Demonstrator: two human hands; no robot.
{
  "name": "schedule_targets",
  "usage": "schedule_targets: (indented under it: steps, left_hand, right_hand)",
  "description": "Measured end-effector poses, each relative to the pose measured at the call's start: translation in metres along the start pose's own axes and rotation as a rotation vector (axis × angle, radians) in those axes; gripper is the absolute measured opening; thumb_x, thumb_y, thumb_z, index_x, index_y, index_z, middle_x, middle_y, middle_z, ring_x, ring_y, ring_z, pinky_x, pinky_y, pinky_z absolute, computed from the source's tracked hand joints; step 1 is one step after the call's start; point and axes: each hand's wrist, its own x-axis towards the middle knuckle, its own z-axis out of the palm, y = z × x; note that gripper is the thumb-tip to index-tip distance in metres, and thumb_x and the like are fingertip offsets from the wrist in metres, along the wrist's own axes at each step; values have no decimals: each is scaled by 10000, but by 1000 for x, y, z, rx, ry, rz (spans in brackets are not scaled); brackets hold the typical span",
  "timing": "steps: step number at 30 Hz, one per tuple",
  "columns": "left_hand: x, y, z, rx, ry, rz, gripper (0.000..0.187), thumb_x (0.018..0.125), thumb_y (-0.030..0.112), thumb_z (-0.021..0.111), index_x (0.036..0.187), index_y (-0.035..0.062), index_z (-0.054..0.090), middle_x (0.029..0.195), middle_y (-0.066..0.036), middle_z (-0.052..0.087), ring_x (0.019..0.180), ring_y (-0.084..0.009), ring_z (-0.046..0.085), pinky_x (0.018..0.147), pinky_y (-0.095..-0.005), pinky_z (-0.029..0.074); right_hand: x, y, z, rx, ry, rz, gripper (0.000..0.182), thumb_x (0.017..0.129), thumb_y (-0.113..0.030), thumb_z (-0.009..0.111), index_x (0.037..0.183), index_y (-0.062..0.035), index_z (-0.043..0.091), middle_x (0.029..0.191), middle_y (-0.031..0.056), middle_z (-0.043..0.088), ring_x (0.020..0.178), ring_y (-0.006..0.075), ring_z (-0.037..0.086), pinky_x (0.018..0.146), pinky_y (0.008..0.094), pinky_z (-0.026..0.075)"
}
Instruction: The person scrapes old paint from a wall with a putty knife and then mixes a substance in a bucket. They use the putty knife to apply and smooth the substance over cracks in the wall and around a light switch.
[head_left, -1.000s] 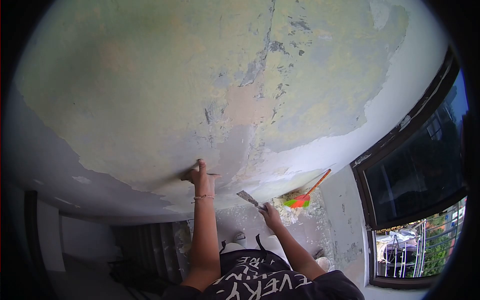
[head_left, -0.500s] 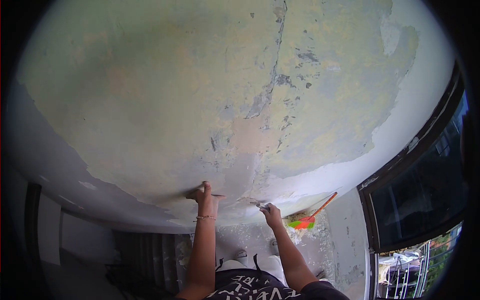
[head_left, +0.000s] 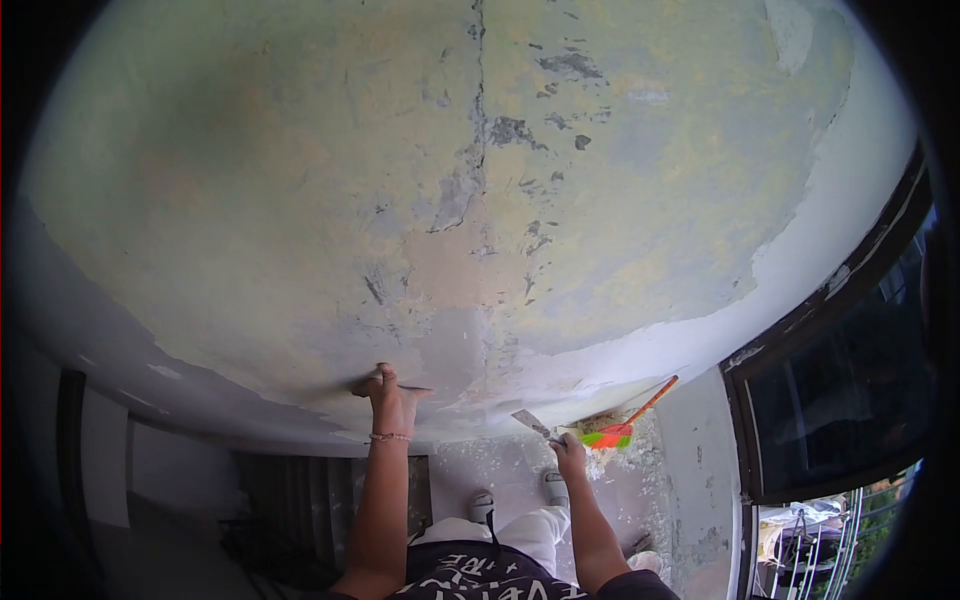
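In the head view, my right hand is closed round the handle of a scraper. Its flat blade points up and left, just off the lower part of the wall as far as I can see. My left hand rests on the wall with its fingers spread, holding nothing. The wall is patchy: pale green and yellow paint, grey bare spots, white borders with ragged edges. A dark crack runs down its upper middle, ending above a pinkish patch.
An orange broom with green bristles leans right of my right hand. Flakes litter the floor around my feet. Stairs lie lower left. A dark-framed window stands at the right.
My right hand and the scraper have moved right and down, away from the wall surface. My left hand stays on the wall while the view has shifted to the right.
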Motion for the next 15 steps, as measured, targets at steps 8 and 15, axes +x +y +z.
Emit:
schedule_targets:
  steps: [8,15]
  left_hand:
    - [-2,0,3,55,-12,25,824,854,591,657,1336,6,334,1393,-192,393,1254,-444,463,896,-762,414]
    - [-7,9,7,45,-48,14,792,834,562,706,1272,2,358,1348,-176,402,1224,-409,475,884,-735,449]
  right_hand:
    - [21,-118,32,136,24,-229,224,846,-185,700,912,-3,586,831,184,604,779,368,562,696,423,450]
    - [32,-80,69,253,-37,65,232,892,-212,642,850,-5,546,730,155,585,680,286,555,663,386,443]
